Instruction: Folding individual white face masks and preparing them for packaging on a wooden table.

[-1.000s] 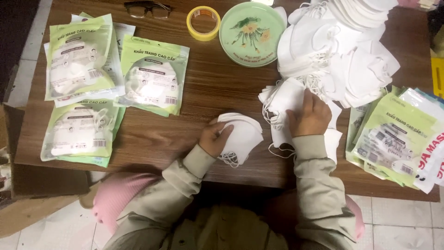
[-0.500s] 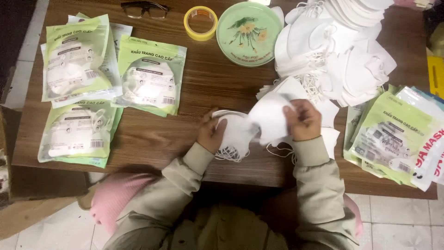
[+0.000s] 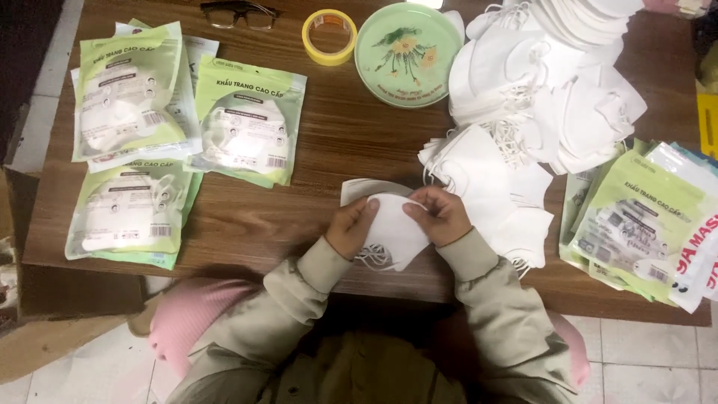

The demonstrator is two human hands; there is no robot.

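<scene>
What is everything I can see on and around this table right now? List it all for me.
Folded face masks in hand: a few, white, near table edge, centre.
Loose mask pile: many, white, right half of table.
Sealed mask packets: several, green and clear, left side.
Empty packets: a stack, green and clear, right edge.
Round tray: one, pale green with flowers, top centre.
Tape roll: one, yellow, left of the tray.
Glasses: one pair, dark, top edge.
Table: one, brown wood.
Left hand: on the held masks.
Right hand: on the held masks.

Matt white cloth masks [image 3: 393, 228] lie on a smooth brown wooden table [image 3: 329, 150].
</scene>
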